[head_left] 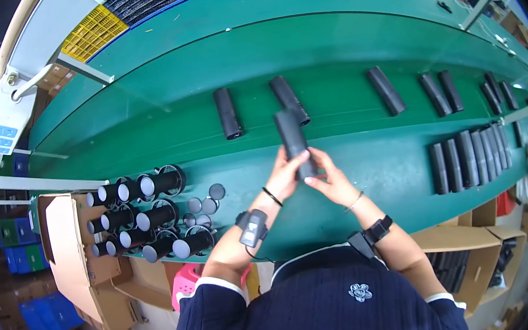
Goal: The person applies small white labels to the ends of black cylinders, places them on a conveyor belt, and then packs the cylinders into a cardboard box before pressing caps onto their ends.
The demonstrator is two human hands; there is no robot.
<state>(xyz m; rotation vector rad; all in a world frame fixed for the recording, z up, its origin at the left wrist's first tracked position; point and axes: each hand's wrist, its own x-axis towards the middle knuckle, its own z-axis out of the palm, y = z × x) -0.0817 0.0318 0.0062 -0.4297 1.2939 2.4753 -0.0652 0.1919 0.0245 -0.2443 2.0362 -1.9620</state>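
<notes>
Near the middle of the green bench I hold up a long black tube-shaped piece (pixel 291 134), tilted slightly, its far end pointing away from me. My left hand (pixel 285 174) is closed around its lower left side. My right hand (pixel 334 181) closes on the lower right side, thumb and fingers at the near end. Just beyond it, another black tube (pixel 286 96) lies on the green belt, partly covered by the held one. A further tube (pixel 227 113) lies to its left.
Black cylinders with pale round ends (pixel 157 216) stand in rows at the left, beside loose round caps (pixel 209 205). A row of black tubes (pixel 469 158) lies at the right; more tubes (pixel 387 90) are spread along the belt. Open cardboard boxes (pixel 76 244) flank the bench.
</notes>
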